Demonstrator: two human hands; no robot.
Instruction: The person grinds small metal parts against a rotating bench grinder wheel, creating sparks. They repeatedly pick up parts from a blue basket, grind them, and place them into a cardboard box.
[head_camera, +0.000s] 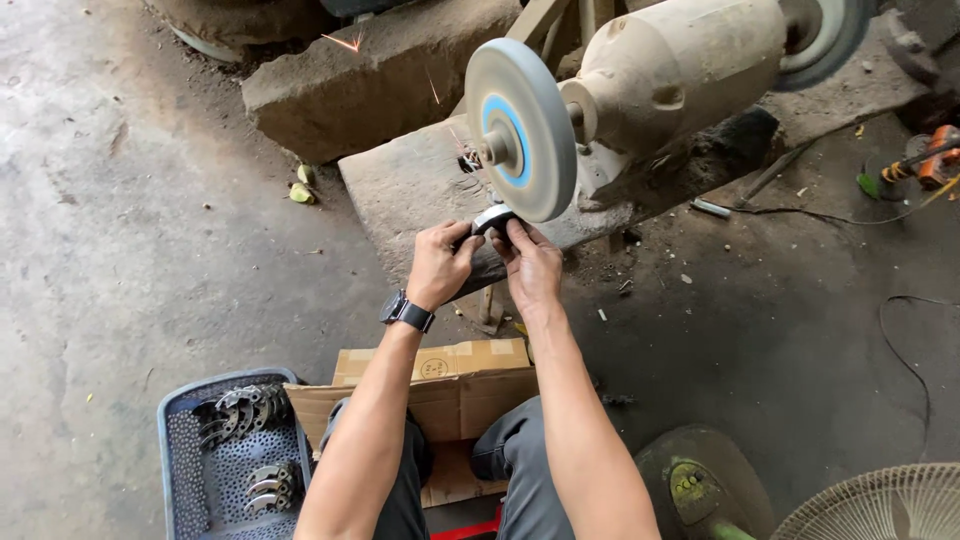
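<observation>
Sparks fly as both hands, left (438, 262) and right (530, 265), clamp what looks like a small curved metal piece (491, 219) against the grinding wheel's (522, 128) lower edge, steadying it from either side.

A blue perforated basket (185, 470) of curved metal pieces (240, 410) sits left of the cardboard box (440, 385); a fan (880, 505) stands far right of that box.

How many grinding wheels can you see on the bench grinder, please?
2: one grey wheel with a blue centre at the near end, above both hands, and one at the far end, partly cut off by the frame's top edge.
</observation>
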